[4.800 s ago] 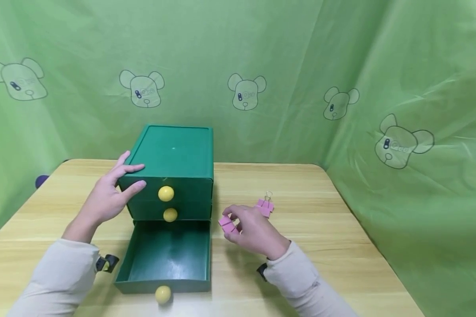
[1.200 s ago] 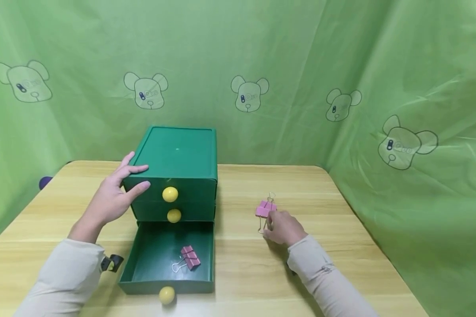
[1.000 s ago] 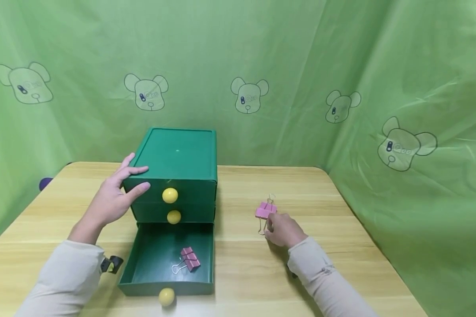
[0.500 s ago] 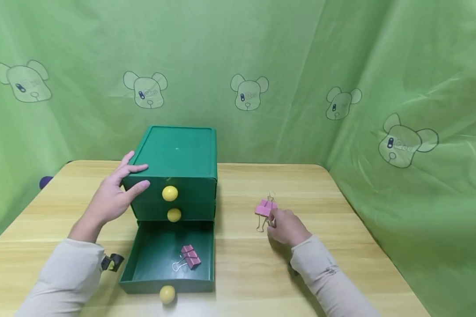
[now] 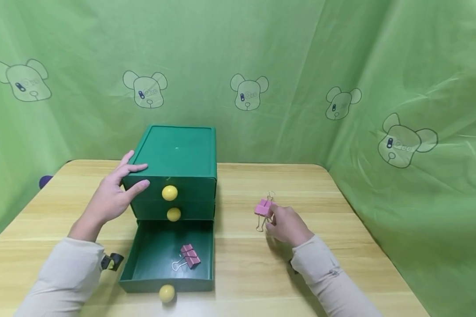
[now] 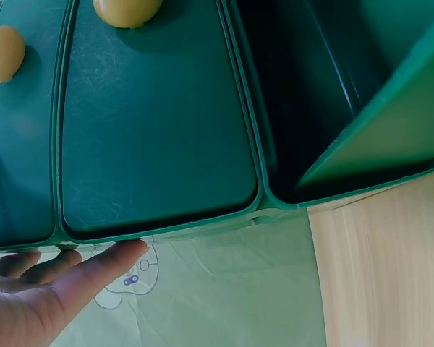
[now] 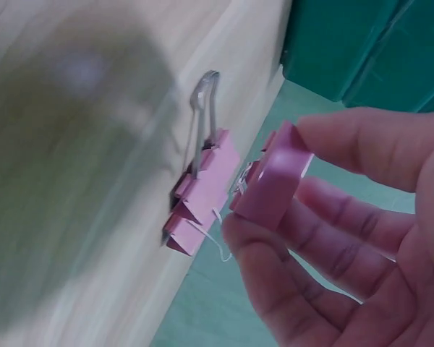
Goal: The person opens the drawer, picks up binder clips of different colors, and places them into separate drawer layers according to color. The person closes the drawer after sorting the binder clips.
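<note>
My left hand (image 5: 113,191) rests on the upper left edge of a green drawer box (image 5: 176,149), fingers on the top and thumb along the front. Below, the bottom drawer (image 5: 143,268) is pulled out, with a pink binder clip (image 5: 190,256) lying inside. On the table to the right, my right hand (image 5: 287,224) pinches another pink binder clip (image 7: 275,177) between thumb and fingertips. Right beside it lie more pink binder clips (image 7: 208,177), wire handles sticking out. From the head view, my right hand mostly hides the pinched clip.
Two upper drawers with yellow knobs (image 5: 169,193) are closed. The pale wooden table (image 5: 254,273) extends around the box, its back edge near a green curtain (image 5: 285,132) with mouse-like head prints. A purple round object (image 5: 45,181) shows past the left edge.
The binder clip my right hand held beside the drawer earlier now lies in it. My right hand has moved right to the remaining clips and now pinches one. My left hand stays on the box.
</note>
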### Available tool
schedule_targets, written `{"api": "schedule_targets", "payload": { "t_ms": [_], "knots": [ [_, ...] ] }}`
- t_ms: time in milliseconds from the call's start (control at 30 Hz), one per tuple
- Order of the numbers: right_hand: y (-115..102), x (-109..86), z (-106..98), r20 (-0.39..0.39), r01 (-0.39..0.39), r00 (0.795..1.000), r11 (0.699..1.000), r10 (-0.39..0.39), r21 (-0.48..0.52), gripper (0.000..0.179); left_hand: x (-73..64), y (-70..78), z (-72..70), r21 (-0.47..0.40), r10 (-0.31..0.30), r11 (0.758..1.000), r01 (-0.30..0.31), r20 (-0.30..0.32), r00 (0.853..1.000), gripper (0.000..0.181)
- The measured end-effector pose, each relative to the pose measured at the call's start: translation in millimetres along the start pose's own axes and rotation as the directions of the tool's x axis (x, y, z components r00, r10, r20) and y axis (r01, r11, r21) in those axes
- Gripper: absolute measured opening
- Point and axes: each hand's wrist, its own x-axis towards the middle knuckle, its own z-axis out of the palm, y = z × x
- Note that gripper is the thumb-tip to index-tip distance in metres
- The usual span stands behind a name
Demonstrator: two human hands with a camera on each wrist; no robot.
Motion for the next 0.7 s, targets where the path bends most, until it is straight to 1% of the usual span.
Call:
{"api": "schedule_targets", "payload": {
  "t_ms": [200, 400, 533, 700],
  "knots": [
    [-5.6, -2.1, -2.7, -0.013, 0.020, 1.000, 1.000, -0.020, 0.012, 0.022, -0.2, 1.0, 0.0, 0.004, -0.003, 1.000, 0.003, 0.001, 1.000, 0.047],
    [-12.2, -3.8, -4.2, -0.043, 0.069, 0.997, 0.998, -0.068, 0.003, 0.018, -0.4, 1.3, 0.3, 0.004, -0.003, 1.000, 0.003, 0.002, 1.000, 0.047],
    [-17.5, -5.7, -4.8, -0.054, 0.082, 0.995, 0.997, -0.081, 0.014, 0.018, -0.3, 1.1, 0.6, 0.002, -0.003, 1.000, 0.003, 0.005, 1.000, 0.047],
    [-24.4, -7.4, -4.6, -0.101, 0.137, 0.986, 0.991, -0.136, 0.009, 0.020, -0.4, 1.2, 0.4, 0.004, -0.002, 1.000, 0.002, 0.002, 1.000, 0.047]
  ]
}}
